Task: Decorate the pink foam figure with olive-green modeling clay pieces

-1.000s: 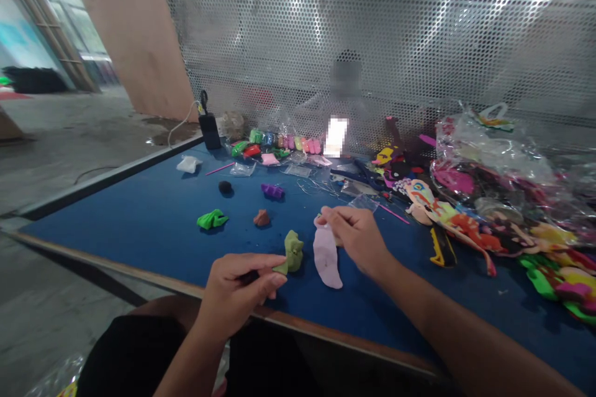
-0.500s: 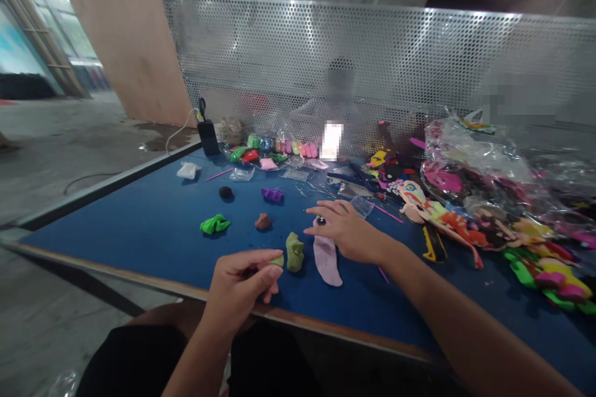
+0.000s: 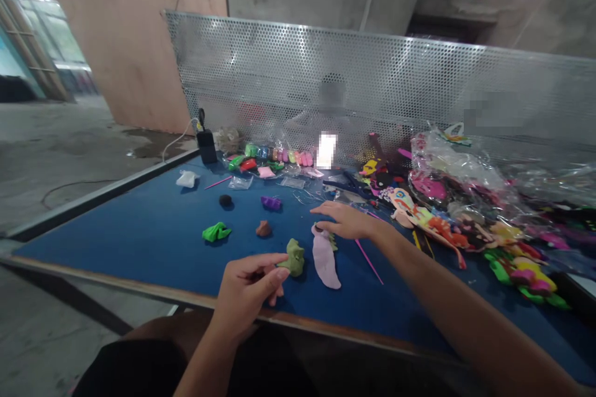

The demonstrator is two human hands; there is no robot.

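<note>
- The lilac clay shape (image 3: 325, 259) is lying on the blue table (image 3: 139, 223) in front of the person, its narrow end pointing toward the near edge.
- Small olive-green spikes (image 3: 332, 242) are running along its right side, by the upper end.
- The right hand (image 3: 343, 221) is hovering over that upper end, fingers reaching out and thumb standing apart from them; whether the thumb is touching the clay, I cannot tell.
- The left hand (image 3: 254, 285) is holding a small olive-green bit (image 3: 282, 265) narrowly between thumb and forefinger.
- Just behind those fingertips, an olive-green lump (image 3: 295, 255) is sitting left of the lilac shape.
- A pink stick (image 3: 369, 262) is lying slantwise to the right.
- Farther left, a brown lump (image 3: 263, 229) and a bright green lump (image 3: 216, 232) are resting apart.
- Beyond them, a purple piece (image 3: 270, 203) and a black lump (image 3: 226, 201) are lying.
- A perforated metal screen (image 3: 274, 68) is standing along the far edge.
</note>
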